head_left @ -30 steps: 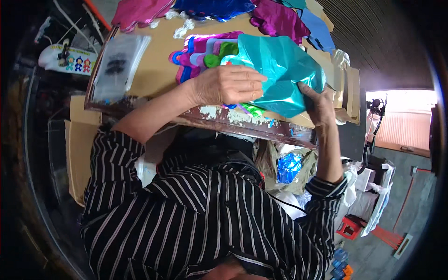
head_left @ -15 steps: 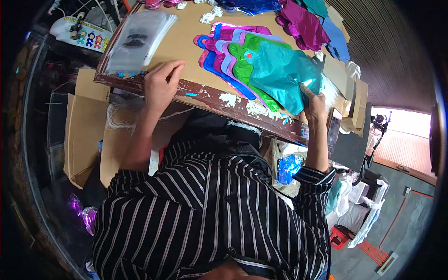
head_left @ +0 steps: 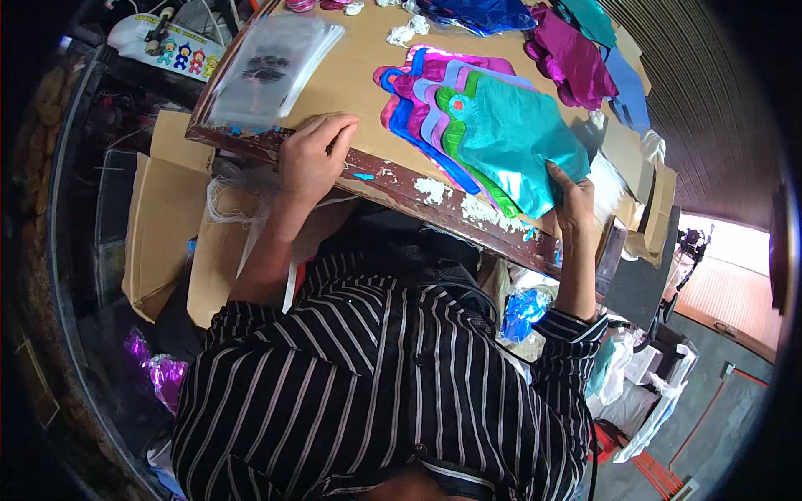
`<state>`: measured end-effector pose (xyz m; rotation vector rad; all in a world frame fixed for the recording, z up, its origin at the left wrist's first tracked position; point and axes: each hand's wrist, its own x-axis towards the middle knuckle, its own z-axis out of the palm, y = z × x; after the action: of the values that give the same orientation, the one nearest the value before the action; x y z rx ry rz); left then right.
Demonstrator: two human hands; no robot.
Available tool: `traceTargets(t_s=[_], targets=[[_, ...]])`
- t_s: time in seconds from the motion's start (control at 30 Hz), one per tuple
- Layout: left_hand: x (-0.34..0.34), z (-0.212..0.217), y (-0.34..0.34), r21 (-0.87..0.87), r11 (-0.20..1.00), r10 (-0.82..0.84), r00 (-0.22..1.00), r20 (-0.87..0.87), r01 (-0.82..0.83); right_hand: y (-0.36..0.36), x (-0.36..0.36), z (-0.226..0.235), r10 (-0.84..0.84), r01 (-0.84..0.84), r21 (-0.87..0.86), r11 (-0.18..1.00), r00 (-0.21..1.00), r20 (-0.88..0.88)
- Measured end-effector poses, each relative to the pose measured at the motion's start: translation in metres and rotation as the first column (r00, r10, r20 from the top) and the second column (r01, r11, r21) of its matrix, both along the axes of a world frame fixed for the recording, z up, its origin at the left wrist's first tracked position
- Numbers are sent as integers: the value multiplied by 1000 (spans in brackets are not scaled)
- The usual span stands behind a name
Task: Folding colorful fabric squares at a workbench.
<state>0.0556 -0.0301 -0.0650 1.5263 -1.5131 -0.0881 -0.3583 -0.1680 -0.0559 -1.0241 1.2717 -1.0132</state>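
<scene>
A fanned stack of flat, uninflated foil balloons lies on the cardboard-topped table. Its uppermost piece is a teal foil balloon [head_left: 510,129] with a small red mark near its left end. Beneath it show the edges of a green foil balloon [head_left: 454,138] and of lilac, magenta, blue and pink ones. My right hand [head_left: 575,196] grips the teal balloon's near right corner, thumb on top. Left of the stack, my left hand [head_left: 316,159] rests at the table's front edge with its fingers curled together; I see nothing in them.
Clear plastic bags [head_left: 271,71] lie in a pile at the table's left. Magenta foil [head_left: 572,58] and blue foil [head_left: 476,15] lie toward the back, near white string [head_left: 408,32]. An open cardboard box [head_left: 167,225] stands below left. The worn wooden table edge [head_left: 393,175] runs before me.
My right hand has drawn the teal balloon flatter and smoother over the stack. The whole view has shifted, while my left hand remains by the table edge, fingers still curled.
</scene>
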Motion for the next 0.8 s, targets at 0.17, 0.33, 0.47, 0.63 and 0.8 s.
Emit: traceTargets(t_s=[0.17,0.33,0.47,0.63,0.8], targets=[[-1,2,-1,4,1000,0,1000,10,0,8,-11,11,74,-77,-7,997,977,-199],[-1,2,-1,18,1000,14,1000,7,-14,22,-12,64,229,-212,104,972,737,-636],[1,1,-2,8,1000,29,999,15,-30,35,-8,82,120,-235,45,971,317,-941],[-6,13,-18,192,981,48,987,-153,-18,14,-41,59,-222,-776,-117,620,-30,-975],[-11,12,-40,288,956,3,985,-170,46,-10,-46,46,-121,-821,-34,570,-43,-992]])
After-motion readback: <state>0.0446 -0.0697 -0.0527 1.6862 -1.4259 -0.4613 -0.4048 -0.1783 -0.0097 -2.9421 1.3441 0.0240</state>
